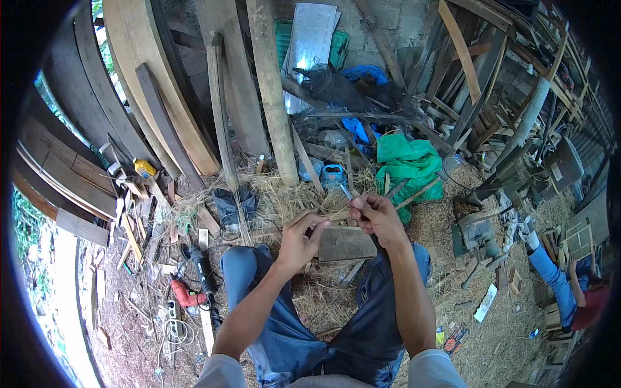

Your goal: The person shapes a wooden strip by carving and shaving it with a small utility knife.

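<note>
My left hand is closed in a pinch above my left knee, at one end of a thin pale strip, perhaps bamboo or cane. To its right, my right hand is closed around a knife whose narrow grey blade points up and away from me. A dark, slim length below that wrist may be its handle. The strip runs between both hands; its exact contact with the blade is hidden by my fingers. Just beneath the hands, between my knees, sits a worn wooden block.
Straw and shavings cover the ground. A red power tool and a dark angle grinder lie left, near a power strip. Planks lean ahead. A green plastic sheet lies beyond my hands. Another person sits far right.
</note>
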The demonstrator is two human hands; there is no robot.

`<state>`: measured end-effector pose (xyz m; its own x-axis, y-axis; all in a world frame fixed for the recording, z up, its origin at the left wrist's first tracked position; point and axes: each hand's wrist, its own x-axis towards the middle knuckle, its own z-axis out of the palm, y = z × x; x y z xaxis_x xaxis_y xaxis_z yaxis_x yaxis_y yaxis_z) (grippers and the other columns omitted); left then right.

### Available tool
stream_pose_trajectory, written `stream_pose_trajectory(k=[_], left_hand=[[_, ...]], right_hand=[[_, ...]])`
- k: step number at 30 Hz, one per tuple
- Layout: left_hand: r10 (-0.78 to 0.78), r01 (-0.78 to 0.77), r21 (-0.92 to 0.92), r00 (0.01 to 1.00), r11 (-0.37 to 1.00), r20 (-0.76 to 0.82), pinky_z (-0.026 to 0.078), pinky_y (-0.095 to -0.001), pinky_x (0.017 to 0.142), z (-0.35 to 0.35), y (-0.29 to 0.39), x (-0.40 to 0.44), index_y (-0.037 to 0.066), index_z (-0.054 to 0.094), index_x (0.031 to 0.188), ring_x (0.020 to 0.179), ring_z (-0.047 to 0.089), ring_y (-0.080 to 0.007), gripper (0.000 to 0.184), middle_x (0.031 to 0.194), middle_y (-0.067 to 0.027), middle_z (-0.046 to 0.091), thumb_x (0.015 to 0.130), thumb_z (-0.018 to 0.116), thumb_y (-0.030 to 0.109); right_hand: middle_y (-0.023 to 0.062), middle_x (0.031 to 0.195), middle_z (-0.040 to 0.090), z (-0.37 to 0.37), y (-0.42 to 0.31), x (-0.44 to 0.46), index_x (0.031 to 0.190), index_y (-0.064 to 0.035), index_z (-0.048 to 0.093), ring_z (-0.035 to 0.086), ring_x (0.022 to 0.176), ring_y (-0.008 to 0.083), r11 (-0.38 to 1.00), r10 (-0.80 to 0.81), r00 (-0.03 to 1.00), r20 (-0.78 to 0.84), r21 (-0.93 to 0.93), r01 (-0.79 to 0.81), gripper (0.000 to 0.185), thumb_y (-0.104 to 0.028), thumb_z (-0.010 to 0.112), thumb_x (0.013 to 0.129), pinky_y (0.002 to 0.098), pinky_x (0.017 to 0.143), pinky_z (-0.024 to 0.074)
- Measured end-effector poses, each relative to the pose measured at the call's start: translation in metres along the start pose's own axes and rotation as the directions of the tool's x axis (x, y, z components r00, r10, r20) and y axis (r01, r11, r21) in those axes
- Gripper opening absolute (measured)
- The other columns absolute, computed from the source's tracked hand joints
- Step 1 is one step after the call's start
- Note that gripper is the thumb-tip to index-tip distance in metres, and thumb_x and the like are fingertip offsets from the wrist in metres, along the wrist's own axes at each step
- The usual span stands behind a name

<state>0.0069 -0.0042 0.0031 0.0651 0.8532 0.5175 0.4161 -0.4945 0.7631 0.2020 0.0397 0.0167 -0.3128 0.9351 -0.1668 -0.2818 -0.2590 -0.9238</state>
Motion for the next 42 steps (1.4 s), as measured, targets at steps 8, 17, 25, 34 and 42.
stream_pose_trajectory(k=[8,17,25,34,42], left_hand=[[-0.070,0.070,0.013,0.997,0.997,0.035,0.046,-0.0293,0.061,-0.003,0.008,-0.003,-0.002,0.064,0.085,0.066,0.060,-0.0211,0.007,0.074,-0.0115,0.060,0.080,0.067,0.002],[-0.013,0.013,0.035,1.000,0.999,0.004,0.046,-0.0314,0.059,-0.009,-0.003,-0.002,-0.001,0.062,0.085,0.066,0.060,-0.0235,0.006,0.076,-0.0118,0.059,0.081,0.065,0.001],[-0.097,0.098,0.034,0.994,0.995,-0.043,0.044,-0.0282,0.056,-0.018,-0.009,-0.001,0.000,0.064,0.085,0.061,0.058,-0.0163,0.007,0.072,-0.0094,0.061,0.082,0.067,0.005],[-0.116,0.115,0.031,0.993,0.993,0.025,0.044,-0.0290,0.058,-0.015,-0.005,-0.003,0.000,0.065,0.085,0.061,0.058,-0.0177,0.006,0.072,-0.0105,0.062,0.082,0.067,0.005],[-0.069,0.069,0.001,0.997,0.998,0.039,0.044,-0.0308,0.059,-0.010,0.002,-0.004,0.000,0.064,0.086,0.065,0.058,-0.0219,0.007,0.074,-0.0112,0.061,0.081,0.066,0.003]], right_hand=[[-0.0007,0.064,0.055,-0.015,-0.009,0.001,0.087,0.0004,0.060,0.037,0.045,0.0028,0.999,-0.046,0.995,-0.089,-0.018,0.045,0.020,-0.019,0.063,0.089,0.0192,0.040,0.0241],[-0.0016,0.067,0.053,-0.013,0.010,0.012,0.092,0.0008,0.060,0.037,0.047,0.0036,0.983,-0.060,0.973,-0.221,-0.182,0.020,0.020,-0.019,0.061,0.089,0.0201,0.041,0.0272],[0.0001,0.067,0.054,0.002,0.004,0.001,0.104,0.0018,0.058,0.038,0.048,0.0030,0.977,-0.212,0.965,-0.151,-0.033,0.210,0.022,-0.016,0.057,0.092,0.0194,0.040,0.0251],[0.0002,0.066,0.056,0.012,0.002,0.002,0.094,0.0047,0.063,0.039,0.047,0.0038,0.984,-0.158,0.986,-0.048,-0.086,0.154,0.022,-0.016,0.056,0.093,0.0207,0.041,0.0282],[-0.0016,0.065,0.054,-0.003,0.001,0.008,0.090,0.0028,0.064,0.038,0.045,0.0031,0.979,-0.189,0.975,-0.113,-0.101,0.178,0.022,-0.018,0.060,0.091,0.0200,0.041,0.0286]])
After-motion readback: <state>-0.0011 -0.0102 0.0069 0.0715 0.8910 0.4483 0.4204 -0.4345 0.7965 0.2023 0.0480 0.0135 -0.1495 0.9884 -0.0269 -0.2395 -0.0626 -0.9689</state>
